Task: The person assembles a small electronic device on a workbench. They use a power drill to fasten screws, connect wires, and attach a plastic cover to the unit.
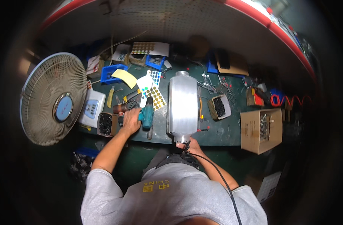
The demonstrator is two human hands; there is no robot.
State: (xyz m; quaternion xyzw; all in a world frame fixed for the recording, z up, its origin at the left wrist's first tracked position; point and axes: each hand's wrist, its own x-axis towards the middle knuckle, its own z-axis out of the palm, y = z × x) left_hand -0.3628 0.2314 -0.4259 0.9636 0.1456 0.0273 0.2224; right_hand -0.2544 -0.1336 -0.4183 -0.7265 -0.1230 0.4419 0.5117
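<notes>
My left hand (pixel 131 120) is closed round the handle of a teal cordless drill (pixel 147 115), which lies low over the green workbench with its black chuck pointing away from me. Just right of it is a silver metal canister (pixel 183 103) with tapered ends and a narrow neck at each end. Its near neck overhangs the bench's front edge, and there my right hand (pixel 194 147) grips it, thumb to the left and the other fingers partly hidden beneath. Sheets of round stickers (pixel 153 96) lie beyond the drill. A screwdriver-like tool (pixel 150 133) rests below the drill.
A large fan (pixel 53 99) stands at the left, beside a white scale (pixel 92 108) and a box of small black parts (pixel 105 125). Another such box (pixel 219 107) sits right of the canister. An open cardboard box (pixel 250 131) stands farther right. Blue bins (pixel 112 74) line the back.
</notes>
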